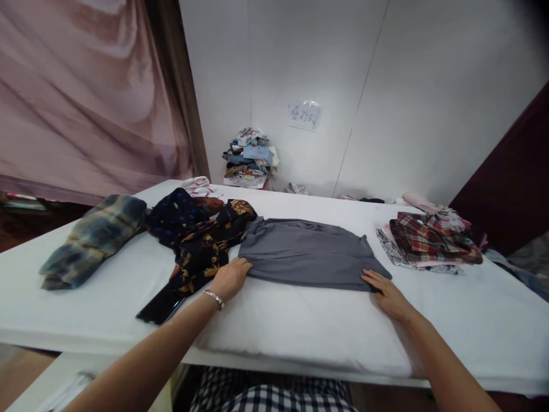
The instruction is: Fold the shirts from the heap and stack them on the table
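Note:
A grey garment (309, 252) lies folded into a long flat rectangle across the white table, its long side towards me. At its near left corner, my left hand (230, 278) has closed fingers on the cloth; a silver bracelet is on that wrist. My right hand (389, 296) grips the near right corner, its fingers on top of the fabric and the thumb partly hidden at the edge. Just left of the grey cloth, a crumpled black garment with a gold-brown print (210, 246) partly covers a black phone (160, 306).
Plaid cloth (96, 240) and a dark blue garment (178, 212) lie at the left. Folded clothes (433, 240), a red plaid one uppermost, are stacked at the right. Behind the table stands a clothes pile (251, 157) near the wall, below a handwritten paper sign (304, 116).

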### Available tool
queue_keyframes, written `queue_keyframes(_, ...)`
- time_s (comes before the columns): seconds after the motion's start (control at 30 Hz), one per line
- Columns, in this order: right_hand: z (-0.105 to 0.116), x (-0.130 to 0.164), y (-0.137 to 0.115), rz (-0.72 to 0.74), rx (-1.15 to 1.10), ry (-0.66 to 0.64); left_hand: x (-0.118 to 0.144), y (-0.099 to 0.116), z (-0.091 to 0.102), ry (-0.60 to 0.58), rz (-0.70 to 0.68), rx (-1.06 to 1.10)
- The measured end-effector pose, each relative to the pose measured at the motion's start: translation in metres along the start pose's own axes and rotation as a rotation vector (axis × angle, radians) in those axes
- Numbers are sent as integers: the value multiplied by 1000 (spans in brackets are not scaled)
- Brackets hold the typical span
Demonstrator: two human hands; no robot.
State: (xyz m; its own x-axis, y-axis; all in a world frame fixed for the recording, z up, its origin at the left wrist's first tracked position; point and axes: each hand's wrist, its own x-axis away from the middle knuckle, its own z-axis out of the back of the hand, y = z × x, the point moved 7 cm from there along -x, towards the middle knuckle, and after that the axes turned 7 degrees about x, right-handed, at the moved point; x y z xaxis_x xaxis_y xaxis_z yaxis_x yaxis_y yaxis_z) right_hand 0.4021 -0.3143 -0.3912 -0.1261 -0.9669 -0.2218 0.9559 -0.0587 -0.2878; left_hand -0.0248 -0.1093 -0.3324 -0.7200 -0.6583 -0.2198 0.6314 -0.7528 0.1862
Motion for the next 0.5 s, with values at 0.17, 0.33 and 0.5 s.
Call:
queue_keyframes(0.17, 11, -13, 0, 17, 135, 122, 1, 1, 5, 20, 72, 39)
queue_keyframes(0.33, 21, -4, 1, 53, 189, 172, 21, 14, 9, -6, 57, 18)
queue_keyframes(0.5, 17, 31, 7, 54, 175, 188, 52, 28, 5, -58, -24, 1)
